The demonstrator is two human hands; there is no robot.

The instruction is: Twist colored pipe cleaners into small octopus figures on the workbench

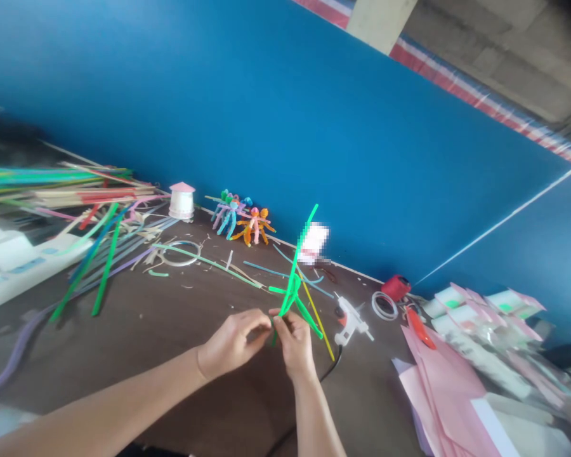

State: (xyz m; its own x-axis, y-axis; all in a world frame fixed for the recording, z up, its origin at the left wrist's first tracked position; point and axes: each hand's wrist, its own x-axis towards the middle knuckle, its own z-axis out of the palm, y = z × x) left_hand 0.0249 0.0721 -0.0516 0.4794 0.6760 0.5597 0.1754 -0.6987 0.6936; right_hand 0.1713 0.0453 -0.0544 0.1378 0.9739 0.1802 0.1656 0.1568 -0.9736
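Bright green pipe cleaners [292, 289], bent into a small figure with a loop and several arms, are held up over the dark table. My right hand [295, 343] pinches the lower part of them between thumb and fingers. My left hand [238, 339] meets it from the side, its thumb and fingertips closed on the lower end of the green piece. One long green stem points up and away, past a blurred white patch. Just beyond my right hand lies a yellow pipe cleaner [316, 311], and to its right a white glue gun [349, 320] with a black cord.
Small pipe-cleaner figures [254, 223] and a white pot with a pink lid [181, 202] stand by the blue wall. Many loose coloured pipe cleaners [107, 266] cover the left. Pink sheets [440, 387], a red spool [395, 288] and a red-handled tool [419, 328] lie right.
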